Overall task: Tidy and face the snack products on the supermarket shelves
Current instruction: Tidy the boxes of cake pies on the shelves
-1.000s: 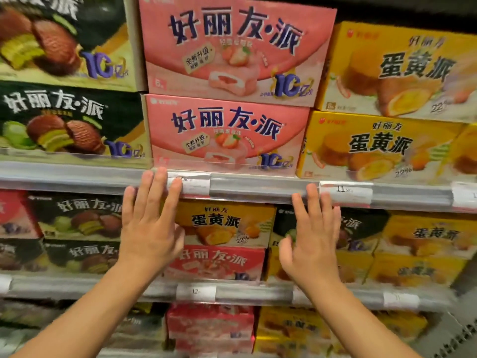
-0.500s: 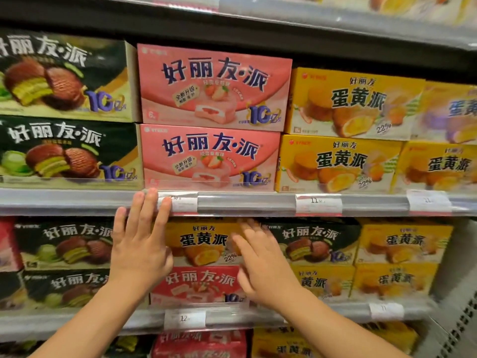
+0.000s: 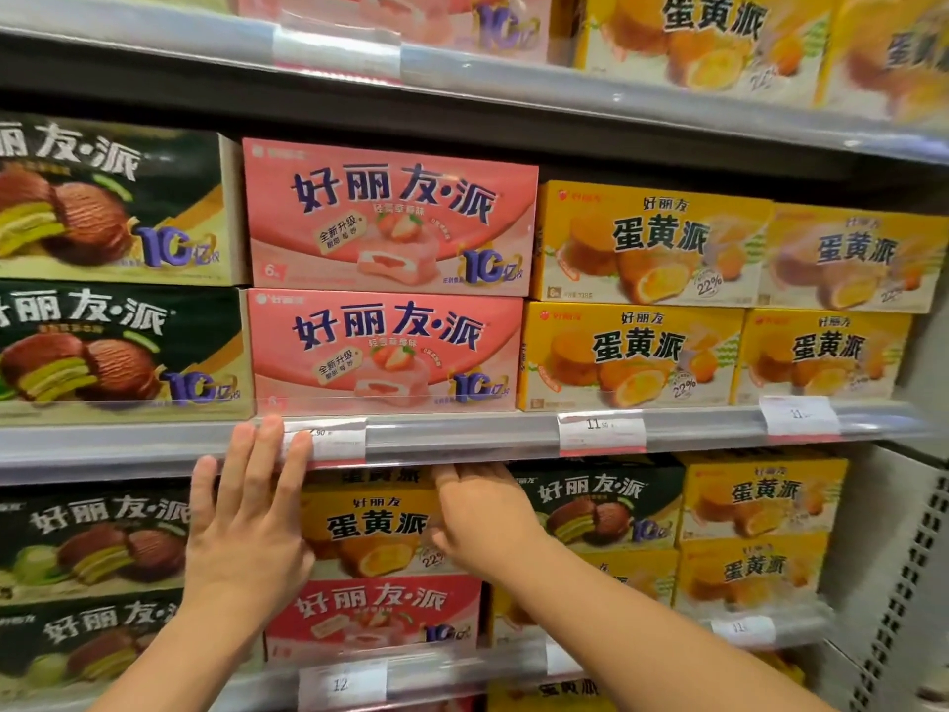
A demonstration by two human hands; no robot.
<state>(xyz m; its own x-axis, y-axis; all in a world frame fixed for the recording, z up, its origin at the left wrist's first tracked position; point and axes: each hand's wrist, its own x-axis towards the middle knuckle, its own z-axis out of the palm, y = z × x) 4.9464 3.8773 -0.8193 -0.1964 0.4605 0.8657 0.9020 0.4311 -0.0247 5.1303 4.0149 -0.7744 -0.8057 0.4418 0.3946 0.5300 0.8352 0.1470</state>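
A yellow egg-yolk pie box (image 3: 377,526) stands on the lower shelf, on top of a pink strawberry pie box (image 3: 375,616). My left hand (image 3: 246,516) is flat with straight fingers against the box's left end, its fingertips over the shelf rail (image 3: 462,436). My right hand (image 3: 480,516) reaches in at the box's right end, fingers extended under the rail; its fingertips are blurred and partly hidden. Above the rail two pink boxes (image 3: 390,280) are stacked between green matcha pie boxes (image 3: 113,280) and yellow boxes (image 3: 642,300).
Price tags (image 3: 601,431) clip onto the rails. A green box (image 3: 595,511) and more yellow boxes (image 3: 760,537) fill the lower shelf to the right, green boxes (image 3: 87,552) to the left. A perforated white upright (image 3: 904,583) bounds the shelving at right. Another stocked shelf (image 3: 719,38) runs overhead.
The view has tilted upward and drawn closer. My right hand moved left from the green box to the yellow box's right end. My left hand stayed at the rail.
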